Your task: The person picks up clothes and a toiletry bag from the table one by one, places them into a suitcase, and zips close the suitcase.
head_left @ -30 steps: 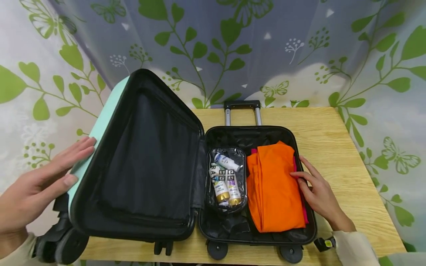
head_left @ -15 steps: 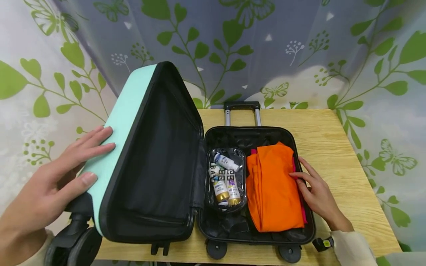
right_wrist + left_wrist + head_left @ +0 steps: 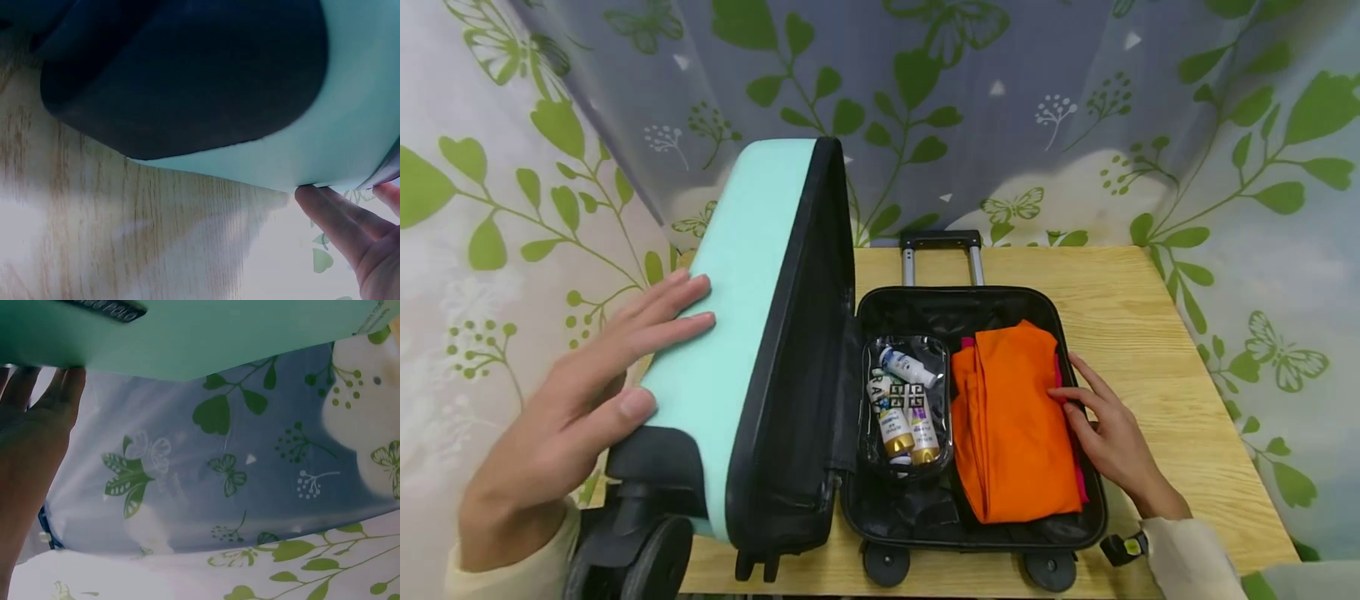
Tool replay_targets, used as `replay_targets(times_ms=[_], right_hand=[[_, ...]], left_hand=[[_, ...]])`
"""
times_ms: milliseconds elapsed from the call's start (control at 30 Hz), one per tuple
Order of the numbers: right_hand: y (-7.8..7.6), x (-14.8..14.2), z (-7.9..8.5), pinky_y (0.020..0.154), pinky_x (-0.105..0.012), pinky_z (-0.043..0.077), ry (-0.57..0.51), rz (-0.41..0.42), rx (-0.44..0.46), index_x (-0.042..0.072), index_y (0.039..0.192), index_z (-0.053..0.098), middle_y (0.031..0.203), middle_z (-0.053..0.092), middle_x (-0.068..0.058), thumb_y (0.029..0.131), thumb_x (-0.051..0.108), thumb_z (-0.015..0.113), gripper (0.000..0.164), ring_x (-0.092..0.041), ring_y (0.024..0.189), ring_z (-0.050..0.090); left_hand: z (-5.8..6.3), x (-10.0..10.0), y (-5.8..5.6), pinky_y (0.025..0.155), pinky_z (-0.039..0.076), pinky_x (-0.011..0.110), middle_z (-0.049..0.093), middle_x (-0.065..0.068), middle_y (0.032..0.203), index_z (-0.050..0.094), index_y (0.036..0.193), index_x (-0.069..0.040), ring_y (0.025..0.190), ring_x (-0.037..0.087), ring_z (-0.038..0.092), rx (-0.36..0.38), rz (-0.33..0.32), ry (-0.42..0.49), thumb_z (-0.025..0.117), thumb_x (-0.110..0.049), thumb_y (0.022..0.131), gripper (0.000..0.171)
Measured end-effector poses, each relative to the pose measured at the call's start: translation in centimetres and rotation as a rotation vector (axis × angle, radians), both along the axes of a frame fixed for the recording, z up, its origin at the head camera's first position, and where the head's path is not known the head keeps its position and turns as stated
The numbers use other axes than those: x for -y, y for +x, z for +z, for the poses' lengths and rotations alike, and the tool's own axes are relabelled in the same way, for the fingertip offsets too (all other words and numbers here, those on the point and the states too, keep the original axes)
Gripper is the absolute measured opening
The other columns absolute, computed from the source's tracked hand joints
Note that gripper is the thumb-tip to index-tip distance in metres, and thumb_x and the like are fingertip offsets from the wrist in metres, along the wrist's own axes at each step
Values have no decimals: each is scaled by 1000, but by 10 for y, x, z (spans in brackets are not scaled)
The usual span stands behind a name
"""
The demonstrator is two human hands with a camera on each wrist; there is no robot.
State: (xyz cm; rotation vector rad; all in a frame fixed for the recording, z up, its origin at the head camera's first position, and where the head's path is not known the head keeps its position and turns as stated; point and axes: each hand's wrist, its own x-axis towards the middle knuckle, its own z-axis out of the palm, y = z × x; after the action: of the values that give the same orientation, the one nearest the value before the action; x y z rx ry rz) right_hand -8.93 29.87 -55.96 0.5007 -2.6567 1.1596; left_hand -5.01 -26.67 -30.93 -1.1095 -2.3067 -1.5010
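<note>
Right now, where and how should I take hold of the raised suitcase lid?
The mint side wall of the lid looks best, from the left, where the left hand touches it. The lid stands steeply, with that wall opposite the hinge and exposed, which likely gives good leverage. Spread that hand flat, clear of the wheel at the near corner.

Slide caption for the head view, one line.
Left hand on the raised mint lid of an open suitcase, right hand at its rim; folded orange cloth and clear pouch inside.
</note>
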Motion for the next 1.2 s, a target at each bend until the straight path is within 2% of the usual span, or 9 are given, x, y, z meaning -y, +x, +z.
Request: replay_targets(times_ms=[67, 133, 267, 367, 533, 733, 900, 1033, 1200], right_hand=[[0, -3, 0, 55, -15, 42, -1, -6, -2, 8, 125, 80, 173, 42, -17, 103, -8, 65, 31, 3, 63, 45], [-1, -5, 0, 56, -14, 43, 0, -12, -3, 8, 125, 80, 173, 42, -18, 103, -8, 65, 30, 7, 74, 50], [-3, -7, -1, 62, -11, 47, -1, -16, -3, 7, 125, 80, 172, 42, -19, 103, -8, 65, 30, 15, 110, 53], [-4, -8, -1, 67, -7, 49, -3, -15, -3, 6, 126, 79, 172, 42, -21, 104, -7, 64, 29, 17, 124, 50], [-5, -8, -2, 73, -6, 48, -4, -18, -10, 8, 128, 78, 171, 43, -21, 104, -6, 65, 31, 15, 137, 46], [-7, -8, -2, 88, -1, 46, -37, -1, 14, 6, 137, 73, 173, 41, -20, 105, -7, 64, 36, 19, 134, 49], [-8, -9, 1, 87, -3, 51, -75, 8, 61, 5, 147, 66, 174, 39, -18, 106, -5, 65, 43, 19, 127, 53], [-7, -12, 1, 87, -3, 51, -87, -10, 79, 7, 148, 66, 174, 40, -17, 106, -4, 66, 43, 20, 126, 53], [-8, -14, -1, 86, -3, 51, -88, -36, 103, 10, 154, 61, 173, 41, -17, 107, 1, 66, 48, 17, 128, 52]], left_hand=[[-1, -9, -4, 136, 14, 35, 42, 22, 172, 56, 152, 11, 169, 34, 22, -26, -3, 3, 53, -10, 111, 46], [-1, -20, -8, 137, 13, 38, 44, 20, 171, 58, 152, 8, 168, 34, 23, -57, 9, -13, 51, -14, 112, 45], [-1, -40, -18, 137, 13, 44, 46, 15, 171, 62, 151, 1, 167, 36, 25, -117, 33, -49, 46, -18, 113, 46], [-1, -52, -23, 137, 12, 47, 46, 13, 171, 64, 150, -3, 167, 37, 23, -137, 40, -78, 43, -23, 113, 47], [-1, -72, -28, 137, 11, 50, 46, 11, 171, 64, 149, -6, 168, 39, 22, -146, 26, -105, 37, -29, 116, 48], [-2, -95, -34, 137, 13, 53, 48, 9, 169, 65, 148, -12, 167, 38, 24, -186, -1, -133, 27, -33, 121, 52], [-5, -110, -41, 137, 14, 54, 53, 9, 164, 67, 144, -14, 168, 36, 23, -213, -41, -131, 22, -44, 121, 60], [-4, -127, -44, 137, 13, 55, 51, 7, 166, 66, 146, -17, 169, 33, 22, -234, -83, -179, 18, -47, 120, 62], [-4, -150, -48, 134, 9, 68, 49, -1, 168, 65, 148, -25, 169, 27, 20, -249, -102, -266, 18, -52, 119, 62]])
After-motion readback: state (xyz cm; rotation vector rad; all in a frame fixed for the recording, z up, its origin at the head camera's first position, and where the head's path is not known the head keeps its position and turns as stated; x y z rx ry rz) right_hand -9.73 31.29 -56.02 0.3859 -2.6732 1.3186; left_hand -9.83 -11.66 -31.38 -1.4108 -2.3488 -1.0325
